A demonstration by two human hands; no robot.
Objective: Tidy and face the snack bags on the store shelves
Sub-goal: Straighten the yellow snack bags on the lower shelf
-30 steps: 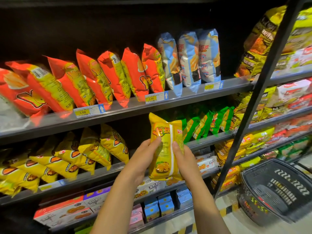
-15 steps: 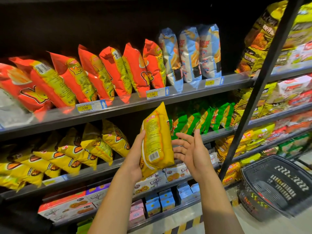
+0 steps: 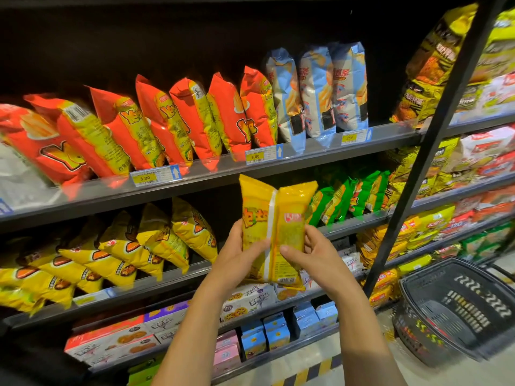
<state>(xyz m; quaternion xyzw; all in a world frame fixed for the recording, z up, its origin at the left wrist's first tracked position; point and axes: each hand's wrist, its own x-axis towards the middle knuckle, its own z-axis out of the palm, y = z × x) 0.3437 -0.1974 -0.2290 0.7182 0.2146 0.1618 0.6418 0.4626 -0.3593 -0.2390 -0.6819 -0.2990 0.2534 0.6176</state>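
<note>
Head view: dark stocked shelves (image 3: 306,156) beside basket (image 3: 459,302)

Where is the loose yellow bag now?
The yellow bag is at the head view's centre, held upright by the left hand and right hand, before the gap between shelved yellow bags and green bags.

Upper shelf (image 3: 217,178): red bags (image 3: 181,121), blue bags (image 3: 317,90). Lower shelf (image 3: 195,271): yellow bags (image 3: 150,240).

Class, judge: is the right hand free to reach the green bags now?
Likely not yet: the right hand grips the yellow bag, though the way to the green bags looks open.
</note>
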